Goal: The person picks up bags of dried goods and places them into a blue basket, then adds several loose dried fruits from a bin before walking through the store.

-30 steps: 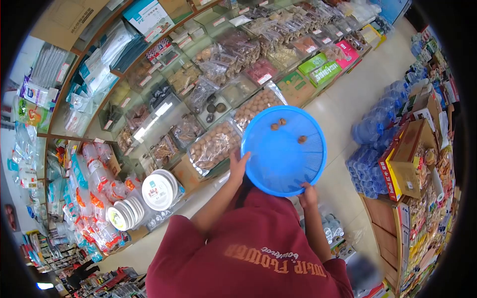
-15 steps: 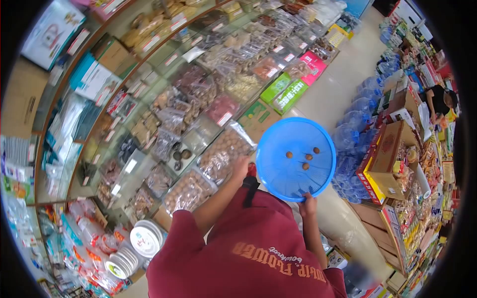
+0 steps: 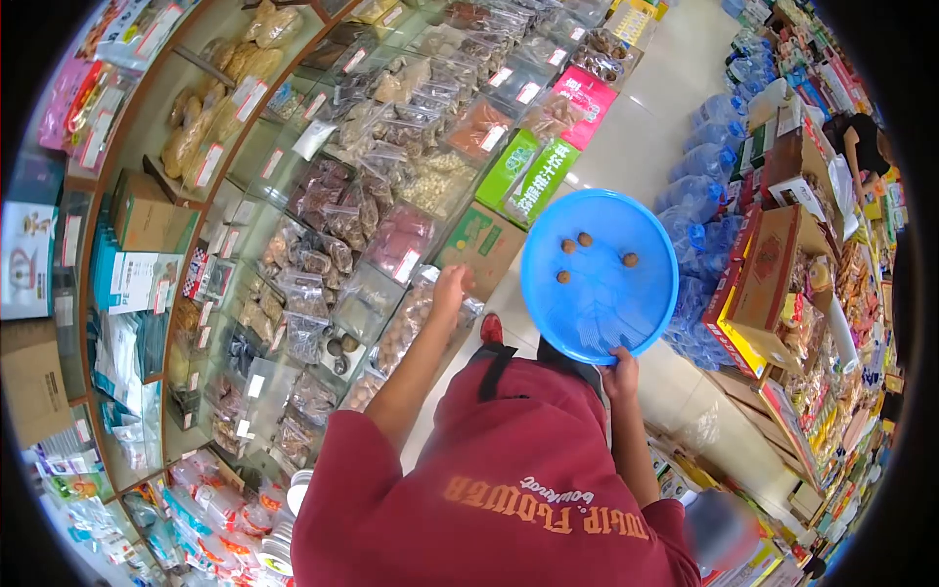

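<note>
My right hand (image 3: 620, 375) grips the near rim of a round blue plastic basket (image 3: 599, 313), thumb over the edge. Inside it lie several small round brown balls, one of them a ball (image 3: 630, 260) apart on the right; they look like nuts or dried fruit. Over the glass counter, my left hand (image 3: 451, 290) is raised with its fingers curled together. Whatever it may hold is hidden. Just below it sits a clear bin of similar brown balls (image 3: 401, 331), partly covered by my forearm.
Glass compartments of bagged dried goods (image 3: 391, 137) run along the left. A green carton (image 3: 479, 249) and a green box (image 3: 528, 176) stand at the counter's edge. On the right are water bottles (image 3: 699, 186) and open cardboard boxes (image 3: 768, 269). Another person (image 3: 866, 147) is far right.
My left hand has shifted up and left, away from the basket. The basket has moved slightly up and right, and the balls have rolled to new spots. The view has turned.
</note>
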`<state>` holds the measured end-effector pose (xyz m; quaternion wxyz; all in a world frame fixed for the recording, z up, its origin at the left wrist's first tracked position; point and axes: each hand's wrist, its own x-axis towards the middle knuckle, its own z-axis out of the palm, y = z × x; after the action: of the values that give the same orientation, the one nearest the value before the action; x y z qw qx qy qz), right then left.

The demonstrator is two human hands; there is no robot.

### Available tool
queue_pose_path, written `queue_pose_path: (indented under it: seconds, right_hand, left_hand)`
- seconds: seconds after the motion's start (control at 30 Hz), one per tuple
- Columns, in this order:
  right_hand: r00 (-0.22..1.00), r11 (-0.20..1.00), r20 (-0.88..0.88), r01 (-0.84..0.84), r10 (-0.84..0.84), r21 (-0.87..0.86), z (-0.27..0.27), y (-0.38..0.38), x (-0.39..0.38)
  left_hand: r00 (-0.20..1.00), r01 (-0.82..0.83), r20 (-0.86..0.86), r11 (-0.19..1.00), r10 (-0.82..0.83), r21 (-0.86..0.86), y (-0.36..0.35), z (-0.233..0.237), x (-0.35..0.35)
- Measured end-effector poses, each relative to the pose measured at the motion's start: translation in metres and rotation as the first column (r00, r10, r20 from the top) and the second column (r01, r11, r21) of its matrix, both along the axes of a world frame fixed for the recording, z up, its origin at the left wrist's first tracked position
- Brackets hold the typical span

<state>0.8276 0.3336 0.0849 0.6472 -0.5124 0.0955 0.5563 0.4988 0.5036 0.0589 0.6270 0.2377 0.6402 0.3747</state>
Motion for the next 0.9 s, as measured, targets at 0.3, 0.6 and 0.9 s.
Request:
queue_pose_path:
  seconds: [0.3,0.6,0.9]
  right_hand:
    - [0.994,0.998,-0.093,-0.06,0.06,0.006,-0.02,0.131,0.107]
    - [0.87,0.872,0.083,-0.489,0.486,0.024,0.001,0.235,0.212]
    - [0.867,0.866,0.044,-0.492,0.497,-0.087,-0.007,0.314,0.243]
  left_hand:
    - [0.964,0.253,-0.042,0.952,-0.264,-0.17,0.02,-0.02,0.088]
    - [0.661,0.749,-0.357,0.561,-0.66,0.352,0.118,-0.032,0.231]
    - [0.95,0.303,0.023,0.9,-0.312,-0.313,0.189,-0.008,0.235]
